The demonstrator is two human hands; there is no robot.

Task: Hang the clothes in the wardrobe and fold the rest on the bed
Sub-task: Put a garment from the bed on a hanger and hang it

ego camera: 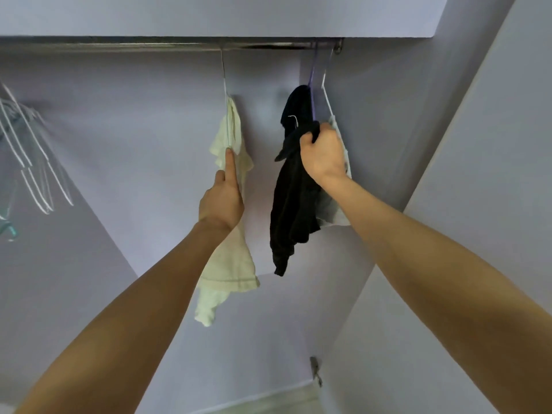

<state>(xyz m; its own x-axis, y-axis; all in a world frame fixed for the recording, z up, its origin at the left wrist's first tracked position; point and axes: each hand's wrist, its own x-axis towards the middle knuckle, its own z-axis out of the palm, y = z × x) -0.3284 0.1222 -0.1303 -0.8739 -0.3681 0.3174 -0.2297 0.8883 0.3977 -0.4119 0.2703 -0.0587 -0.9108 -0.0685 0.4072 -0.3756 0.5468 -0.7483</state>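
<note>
A cream garment [231, 264] hangs on a white wire hanger from the wardrobe rail [149, 47]. My left hand [222, 198] is against it, index finger stretched up along the hanger wire, the other fingers curled. To the right a black garment [294, 204] hangs on a purple hanger [312, 85]. My right hand [322, 153] is closed around a bunch of the black cloth near the hanger's shoulder. Behind that hand a pale grey-white garment [337, 216] hangs on a white hanger [327, 91], mostly hidden.
Several bare white hangers [27, 153] hang at the far left of the rail. The wardrobe's lilac back wall and the open door panel [466, 144] on the right enclose the space. A metal hinge [315, 370] sits low on the door edge.
</note>
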